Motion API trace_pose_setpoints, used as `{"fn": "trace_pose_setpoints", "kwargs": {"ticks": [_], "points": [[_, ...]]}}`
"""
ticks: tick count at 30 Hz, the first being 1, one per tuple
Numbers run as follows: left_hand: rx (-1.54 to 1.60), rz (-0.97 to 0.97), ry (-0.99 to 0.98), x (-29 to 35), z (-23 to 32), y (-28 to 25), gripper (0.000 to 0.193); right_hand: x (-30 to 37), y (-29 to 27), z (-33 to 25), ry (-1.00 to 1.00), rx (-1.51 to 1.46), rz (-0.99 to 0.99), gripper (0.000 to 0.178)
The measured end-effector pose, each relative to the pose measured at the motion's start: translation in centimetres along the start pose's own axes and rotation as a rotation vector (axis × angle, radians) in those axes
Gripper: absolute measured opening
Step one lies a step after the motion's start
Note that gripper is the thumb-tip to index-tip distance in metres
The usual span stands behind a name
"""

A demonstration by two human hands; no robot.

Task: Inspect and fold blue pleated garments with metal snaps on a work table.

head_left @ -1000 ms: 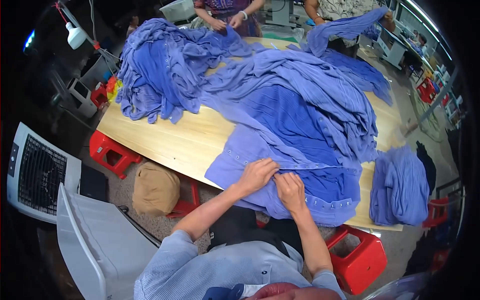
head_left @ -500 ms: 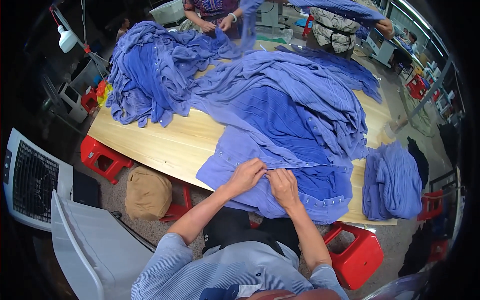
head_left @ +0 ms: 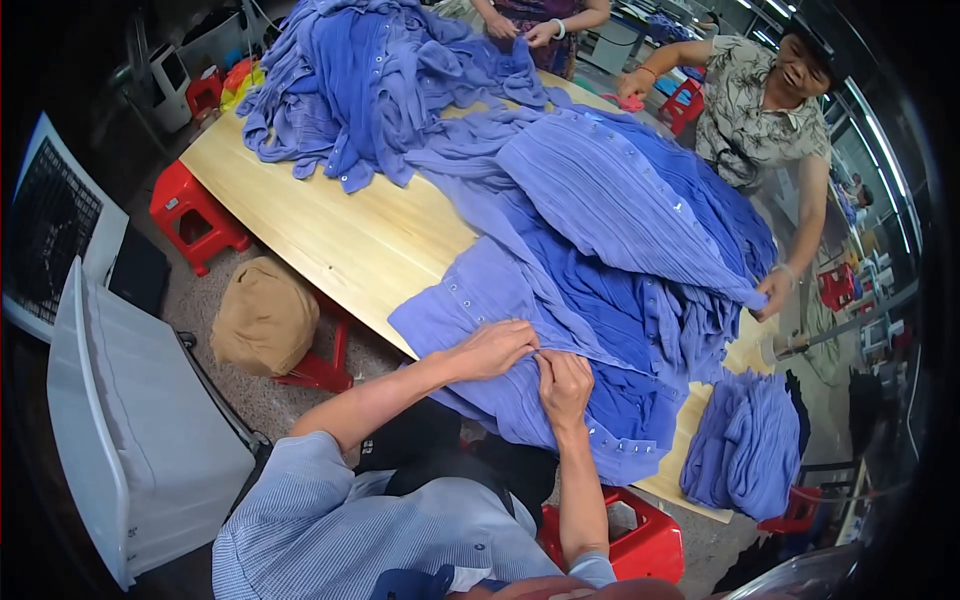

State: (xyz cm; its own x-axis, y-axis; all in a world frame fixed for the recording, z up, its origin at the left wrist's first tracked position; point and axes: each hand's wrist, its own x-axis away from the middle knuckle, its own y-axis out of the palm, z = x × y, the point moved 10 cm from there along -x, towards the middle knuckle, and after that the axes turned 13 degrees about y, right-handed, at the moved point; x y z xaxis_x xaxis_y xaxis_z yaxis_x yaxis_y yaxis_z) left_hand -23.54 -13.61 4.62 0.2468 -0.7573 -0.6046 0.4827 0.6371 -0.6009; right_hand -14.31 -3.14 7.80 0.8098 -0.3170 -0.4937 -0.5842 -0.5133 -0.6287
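Head view, left hand, right hand, fingers pinching blue garment, cloth heap beyond, red stool nearby

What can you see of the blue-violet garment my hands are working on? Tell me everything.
The blue-violet garment looks like thin cloth, paler and flatter at its left, darker and creased toward the right. Small pale eyelets or snaps dot its borders. It lies rumpled on the wooden table, hanging over the near edge. Your left hand and right hand pinch it, fingertips close together. Where it meets the piled cloth beyond is unclear.
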Motion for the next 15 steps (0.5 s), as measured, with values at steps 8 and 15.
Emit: {"fn": "trace_pose_setpoints", "kwargs": {"ticks": [8, 15], "points": [[-0.046, -0.02, 0.105, -0.2, 2.7, -0.3, 0.015, 0.8, -1.2, -2.6, -0.254, 0.204, 0.088, 0.015], [-0.279, -0.077, 0.151, 0.3, 2.7, 0.8, 0.02, 2.6, -1.5, -0.8, -0.061, 0.163, -0.028, 0.019]]}}
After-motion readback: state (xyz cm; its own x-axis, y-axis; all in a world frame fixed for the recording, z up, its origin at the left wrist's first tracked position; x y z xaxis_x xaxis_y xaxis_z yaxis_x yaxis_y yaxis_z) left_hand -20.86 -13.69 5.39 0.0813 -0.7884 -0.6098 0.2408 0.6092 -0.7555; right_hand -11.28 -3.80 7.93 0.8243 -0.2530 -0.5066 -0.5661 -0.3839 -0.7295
